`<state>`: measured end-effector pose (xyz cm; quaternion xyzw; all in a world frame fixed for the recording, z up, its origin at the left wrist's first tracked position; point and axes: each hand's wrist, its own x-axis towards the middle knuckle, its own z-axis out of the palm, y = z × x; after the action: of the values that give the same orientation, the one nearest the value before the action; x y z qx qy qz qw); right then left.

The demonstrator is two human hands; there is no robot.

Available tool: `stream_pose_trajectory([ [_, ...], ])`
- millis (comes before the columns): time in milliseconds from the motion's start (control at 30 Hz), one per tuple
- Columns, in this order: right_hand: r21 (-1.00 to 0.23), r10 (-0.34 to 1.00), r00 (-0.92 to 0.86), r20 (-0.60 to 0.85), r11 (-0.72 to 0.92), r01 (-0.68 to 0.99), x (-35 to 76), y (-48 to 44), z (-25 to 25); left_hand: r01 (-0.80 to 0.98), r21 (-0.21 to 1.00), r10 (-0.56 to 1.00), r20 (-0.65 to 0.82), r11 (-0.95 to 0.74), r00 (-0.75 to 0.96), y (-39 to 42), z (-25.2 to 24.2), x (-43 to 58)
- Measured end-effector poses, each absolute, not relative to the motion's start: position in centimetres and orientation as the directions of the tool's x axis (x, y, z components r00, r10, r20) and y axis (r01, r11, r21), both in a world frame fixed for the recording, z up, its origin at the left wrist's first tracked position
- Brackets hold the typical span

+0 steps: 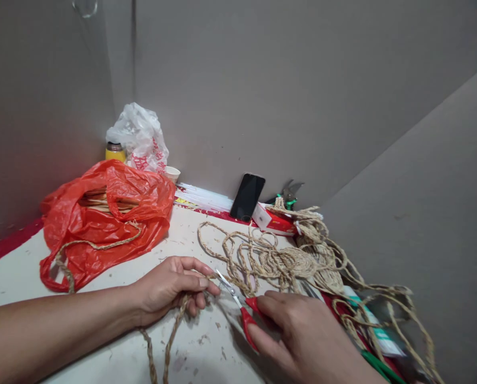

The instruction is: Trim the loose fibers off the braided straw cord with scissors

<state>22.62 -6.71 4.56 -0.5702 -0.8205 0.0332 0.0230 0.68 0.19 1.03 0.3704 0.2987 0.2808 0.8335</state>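
Observation:
My left hand [178,288] pinches a braided straw rope [176,325] between thumb and fingers, and lengths of it hang down past the wrist. In my right hand [298,330] is a pair of scissors [244,317] with red handles. Their slightly parted blades are at the rope just beyond my left fingertips; whether they touch it I cannot make out. Behind the scissors lies a loose heap of the same kind of rope [242,250], alongside coiled, woven straw pieces [288,264].
A red plastic bag [150,234] with straw material stands at the left. Farther back are a white plastic bag [140,133], a yellow bottle [115,153] and a paper cup [171,174]. A phone [248,196] leans against the wall near pruning shears [290,192]. Scraps dot the white tabletop [114,320].

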Motion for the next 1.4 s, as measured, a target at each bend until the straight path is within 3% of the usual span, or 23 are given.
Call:
stream_pose_trajectory([
  [167,-0.034,0.932,-0.361,0.014,0.361,0.932,22.6,-6.7,4.0,-0.244,0.786,0.703,-0.309,0.568,0.64,0.2,0.8,0.9],
  [267,-0.113,0.929,-0.366,0.047,0.369,0.922,22.4,-6.4,3.7,-0.254,0.787,0.712,-0.305,0.562,0.632,0.4,0.3,0.8],
  [333,-0.275,0.941,-0.308,0.142,0.337,0.901,22.0,-6.1,3.5,-0.269,0.785,0.715,-0.29,0.558,0.636,0.5,-0.1,0.8],
  [400,-0.516,0.954,-0.183,0.238,0.284,0.808,21.5,-5.7,3.3,-0.287,0.781,0.718,-0.275,0.555,0.639,0.7,-0.4,0.8],
  [467,-0.751,0.973,-0.041,0.226,0.201,0.628,21.0,-5.5,3.3,-0.292,0.78,0.719,-0.272,0.554,0.639,0.9,-0.7,0.7],
  [567,-0.9,0.98,0.103,0.168,0.11,0.422,20.3,-5.7,3.9,-0.271,0.804,0.725,-0.263,0.529,0.637,1.1,-0.9,0.6],
  [733,-0.92,0.952,0.224,0.207,0.112,0.375,19.2,-6.9,4.5,-0.243,0.857,0.722,-0.195,0.455,0.664,0.8,-0.5,0.1],
  [867,-0.948,0.959,0.208,0.191,0.126,0.291,17.8,-7.2,2.9,-0.203,0.922,0.741,-0.12,0.33,0.661,0.5,0.6,-0.2],
  [1133,-0.952,0.961,0.164,0.222,0.178,0.25,19.6,-7.3,1.3,0.098,0.985,0.806,0.058,-0.142,0.59,1.3,3.1,-1.2],
  [1267,-0.93,0.949,0.162,0.269,0.212,0.299,20.8,-7.3,1.6,0.27,0.828,0.736,0.229,-0.491,0.637,0.0,5.5,-2.2],
  [1400,-0.915,0.935,0.173,0.311,0.245,0.322,21.5,-7.2,1.7,0.366,0.485,0.568,0.378,-0.794,0.731,-1.7,7.9,-4.0],
])
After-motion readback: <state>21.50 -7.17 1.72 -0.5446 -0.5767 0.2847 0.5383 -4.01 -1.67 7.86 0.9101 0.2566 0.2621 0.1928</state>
